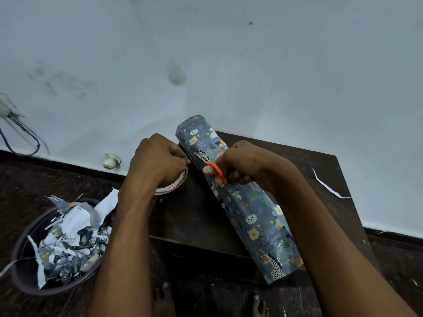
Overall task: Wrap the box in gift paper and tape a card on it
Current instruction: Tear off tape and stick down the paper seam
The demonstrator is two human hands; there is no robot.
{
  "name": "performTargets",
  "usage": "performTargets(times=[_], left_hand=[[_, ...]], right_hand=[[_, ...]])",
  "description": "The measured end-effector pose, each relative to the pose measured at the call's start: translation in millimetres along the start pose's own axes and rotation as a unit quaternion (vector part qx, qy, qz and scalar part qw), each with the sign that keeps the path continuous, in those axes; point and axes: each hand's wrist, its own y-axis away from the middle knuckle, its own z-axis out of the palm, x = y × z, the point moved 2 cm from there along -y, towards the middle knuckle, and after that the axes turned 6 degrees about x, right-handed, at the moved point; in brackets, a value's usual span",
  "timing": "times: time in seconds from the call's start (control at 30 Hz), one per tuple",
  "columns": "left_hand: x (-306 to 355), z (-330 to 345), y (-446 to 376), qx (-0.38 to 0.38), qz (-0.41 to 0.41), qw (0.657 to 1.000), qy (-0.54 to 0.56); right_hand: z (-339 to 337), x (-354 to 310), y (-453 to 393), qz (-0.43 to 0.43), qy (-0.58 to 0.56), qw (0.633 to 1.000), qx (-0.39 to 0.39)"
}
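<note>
A long box wrapped in blue animal-print gift paper [249, 213] lies slantwise on a low dark wooden table [194, 220], with both paper ends standing open. My right hand [242, 163] rests on top of it and grips orange-handled scissors [211, 167], whose blades point up-left towards my left hand. My left hand [158, 159] grips a roll of clear tape [172, 185] just left of the box, fingertips pinched at the roll's upper edge. No card is in view.
A round dark bin [25, 271] full of torn gift-paper scraps stands on the floor at the left. A thin white paper strip [327, 184] lies at the table's right edge. The wall runs close behind the table. My bare toes [166, 291] show below the table's front.
</note>
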Motion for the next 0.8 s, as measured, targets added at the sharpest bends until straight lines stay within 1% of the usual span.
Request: performTargets(times=[0.17, 0.43, 0.8], left_hand=[[0.9, -1.4, 0.3, 0.003, -0.005, 1.000, 0.005], [0.8, -2.9, -0.8, -0.006, 0.002, 0.999, 0.040], [-4.6, 1.3, -4.1, -0.020, 0.004, 0.995, 0.093]], right_hand=[[-1.2, 1.5, 1.5, -0.016, -0.009, 1.000, -0.009], [-2.0, 0.9, 1.7, -0.017, 0.007, 0.999, -0.027], [-1.7, 0.6, 1.0, -0.006, 0.010, 1.000, -0.027]])
